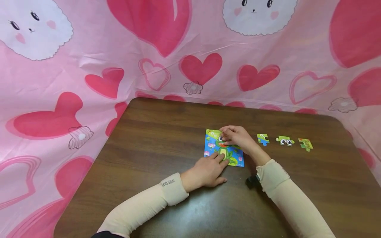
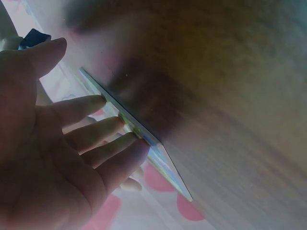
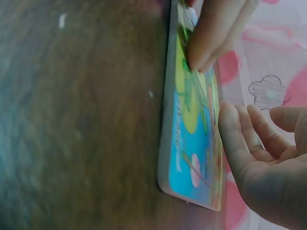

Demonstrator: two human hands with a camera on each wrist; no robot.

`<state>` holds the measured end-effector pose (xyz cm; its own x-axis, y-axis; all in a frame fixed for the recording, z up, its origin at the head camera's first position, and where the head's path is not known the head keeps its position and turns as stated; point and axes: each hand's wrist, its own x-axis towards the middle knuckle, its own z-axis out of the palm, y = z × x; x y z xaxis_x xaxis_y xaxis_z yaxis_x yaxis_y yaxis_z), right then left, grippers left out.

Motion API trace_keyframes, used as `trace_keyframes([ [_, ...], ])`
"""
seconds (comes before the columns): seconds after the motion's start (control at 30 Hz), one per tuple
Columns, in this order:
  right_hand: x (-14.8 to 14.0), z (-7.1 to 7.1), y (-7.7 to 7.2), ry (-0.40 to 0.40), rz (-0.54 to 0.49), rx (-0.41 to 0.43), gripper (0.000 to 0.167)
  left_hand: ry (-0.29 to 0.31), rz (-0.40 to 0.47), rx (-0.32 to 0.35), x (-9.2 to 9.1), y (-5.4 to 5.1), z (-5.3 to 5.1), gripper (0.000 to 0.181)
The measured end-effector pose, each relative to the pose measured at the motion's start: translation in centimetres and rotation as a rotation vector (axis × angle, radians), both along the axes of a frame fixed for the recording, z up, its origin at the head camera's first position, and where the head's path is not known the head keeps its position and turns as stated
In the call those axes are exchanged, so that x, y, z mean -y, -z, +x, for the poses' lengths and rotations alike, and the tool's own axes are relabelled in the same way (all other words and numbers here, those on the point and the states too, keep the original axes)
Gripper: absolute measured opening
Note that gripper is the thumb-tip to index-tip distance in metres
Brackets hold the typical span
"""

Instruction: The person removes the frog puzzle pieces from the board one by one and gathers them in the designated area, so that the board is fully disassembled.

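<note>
A square frog picture puzzle (image 1: 210,145), green and blue, lies flat on the brown table. My left hand (image 1: 208,170) rests on its lower part; the fingers are extended, their tips on the puzzle. In the left wrist view these fingers (image 2: 122,165) reach over the puzzle's edge. Over the upper right part bends my right hand (image 1: 239,137), fingertips near the frog's eye and mouth. The right wrist view shows this hand's bent fingers (image 3: 232,132) at the puzzle's far side; whether they pinch a piece cannot be seen. The hand hides the puzzle's upper right corner.
Three loose puzzle pieces lie in a row on the right: a blue-green piece (image 1: 262,138), a piece with two eyes (image 1: 285,141) and a yellow-green and orange piece (image 1: 306,144). Behind the table (image 1: 166,132) hangs a pink heart-patterned cloth (image 1: 208,39).
</note>
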<state>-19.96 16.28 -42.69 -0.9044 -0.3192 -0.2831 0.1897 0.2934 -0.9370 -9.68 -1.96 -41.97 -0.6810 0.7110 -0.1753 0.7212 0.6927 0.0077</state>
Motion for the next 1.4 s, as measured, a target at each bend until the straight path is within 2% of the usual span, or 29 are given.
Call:
trace_keyframes([
  [0.3, 0.8, 0.3, 1.0, -0.02, -0.023, -0.025, 0.041, 0.002, -0.012, -0.002, 0.0, 0.0, 0.0, 0.068],
  [0.8, 1.2, 0.2, 1.1, -0.123, 0.042, -0.086, 0.042, -0.002, 0.009, 0.043, 0.1, 0.0, -0.2, 0.068],
  [1.03, 1.3, 0.2, 1.4, -0.125, 0.043, -0.074, 0.039, -0.021, 0.012, 0.09, 0.0, 0.0, -0.3, 0.069],
  [1.4, 1.2, 0.2, 1.1, -0.154, 0.043, -0.116, 0.038, -0.009, 0.003, 0.11, -0.2, -0.3, -0.6, 0.072],
])
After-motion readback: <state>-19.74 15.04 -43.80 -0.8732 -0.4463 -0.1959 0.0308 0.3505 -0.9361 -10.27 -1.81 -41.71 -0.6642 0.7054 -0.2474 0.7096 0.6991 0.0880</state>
